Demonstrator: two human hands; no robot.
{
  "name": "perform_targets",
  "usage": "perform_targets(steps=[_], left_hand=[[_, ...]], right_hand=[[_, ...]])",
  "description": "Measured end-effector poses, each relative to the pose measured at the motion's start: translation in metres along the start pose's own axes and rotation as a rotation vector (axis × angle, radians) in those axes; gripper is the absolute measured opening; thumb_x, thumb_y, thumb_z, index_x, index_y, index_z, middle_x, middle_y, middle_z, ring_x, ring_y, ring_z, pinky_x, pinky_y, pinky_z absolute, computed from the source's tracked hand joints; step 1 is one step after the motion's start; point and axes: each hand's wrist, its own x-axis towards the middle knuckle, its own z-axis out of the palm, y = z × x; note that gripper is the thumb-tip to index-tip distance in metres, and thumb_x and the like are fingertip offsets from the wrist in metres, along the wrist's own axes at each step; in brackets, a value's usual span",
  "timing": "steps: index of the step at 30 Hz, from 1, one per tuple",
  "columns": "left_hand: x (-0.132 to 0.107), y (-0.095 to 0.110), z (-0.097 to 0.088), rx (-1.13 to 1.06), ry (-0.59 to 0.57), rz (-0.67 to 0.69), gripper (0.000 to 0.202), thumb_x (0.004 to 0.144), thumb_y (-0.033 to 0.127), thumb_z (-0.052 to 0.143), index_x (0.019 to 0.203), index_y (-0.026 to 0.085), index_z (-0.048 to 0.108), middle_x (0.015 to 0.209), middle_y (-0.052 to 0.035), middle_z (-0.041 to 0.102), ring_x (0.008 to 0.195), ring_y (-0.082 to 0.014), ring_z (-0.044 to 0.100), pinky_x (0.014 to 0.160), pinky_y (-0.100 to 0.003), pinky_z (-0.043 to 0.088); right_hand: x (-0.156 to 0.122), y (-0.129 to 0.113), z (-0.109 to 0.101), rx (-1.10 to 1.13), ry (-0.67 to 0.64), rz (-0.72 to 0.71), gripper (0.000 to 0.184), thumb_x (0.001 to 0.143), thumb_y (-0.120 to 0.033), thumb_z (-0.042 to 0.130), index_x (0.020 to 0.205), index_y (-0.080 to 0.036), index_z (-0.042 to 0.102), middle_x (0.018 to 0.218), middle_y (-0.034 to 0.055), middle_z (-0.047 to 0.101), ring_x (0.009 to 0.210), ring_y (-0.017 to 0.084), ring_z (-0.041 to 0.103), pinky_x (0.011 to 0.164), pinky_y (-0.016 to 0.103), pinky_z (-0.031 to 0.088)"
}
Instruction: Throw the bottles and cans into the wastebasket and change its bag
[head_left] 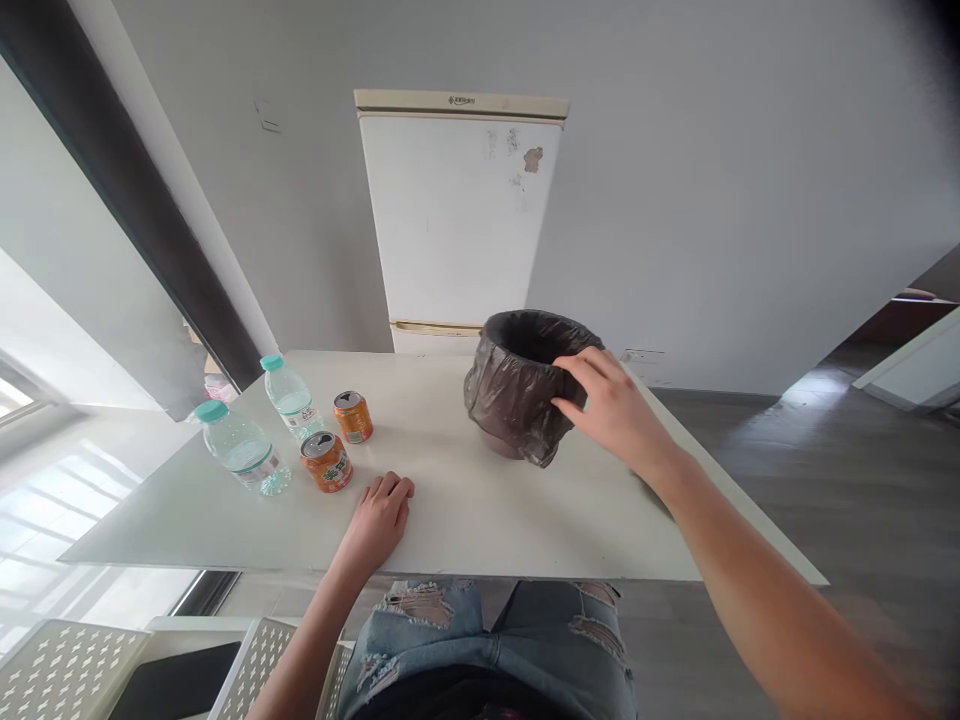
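Note:
My right hand [611, 405] reaches forward and touches the near rim of a small bin lined with a dark bag [517, 385], fingers spread over the bag's edge. On the white table [465, 520] near its front edge rests my left hand [379, 515], its fingers curled under and holding nothing. Left of it stand two orange drink cans [327, 461] [353, 416]. Two clear water bottles with teal caps [240, 447] [290, 396] stand farther left.
A white fridge [457, 215] stands against the grey wall behind the table. A window runs along the left. White perforated chairs [67, 670] sit at the lower left. Dark wood floor [825, 480] lies to the right.

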Motion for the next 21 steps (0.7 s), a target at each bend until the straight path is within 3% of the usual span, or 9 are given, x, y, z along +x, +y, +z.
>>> perform_targets(steps=[9, 21], left_hand=[[-0.001, -0.005, 0.005, 0.025, -0.02, 0.004, 0.023, 0.101, 0.013, 0.039, 0.103, 0.022, 0.06, 0.104, -0.0068, 0.061, 0.097, -0.0245, 0.057, 0.087, -0.039, 0.044], [-0.001, -0.006, 0.005, 0.041, -0.009, 0.003, 0.022, 0.098, 0.012, 0.041, 0.103, 0.023, 0.06, 0.104, -0.0064, 0.062, 0.097, -0.0247, 0.059, 0.086, -0.038, 0.044]], right_hand=[[-0.005, -0.061, 0.016, 0.076, -0.125, -0.133, 0.035, 0.096, -0.01, 0.06, 0.129, -0.023, 0.056, 0.11, 0.0099, 0.059, 0.105, 0.028, 0.06, 0.094, 0.048, 0.056], [-0.002, -0.074, 0.031, 0.051, -0.131, -0.119, 0.035, 0.096, -0.007, 0.06, 0.128, -0.022, 0.056, 0.11, 0.0105, 0.058, 0.104, 0.027, 0.058, 0.091, 0.045, 0.055]])
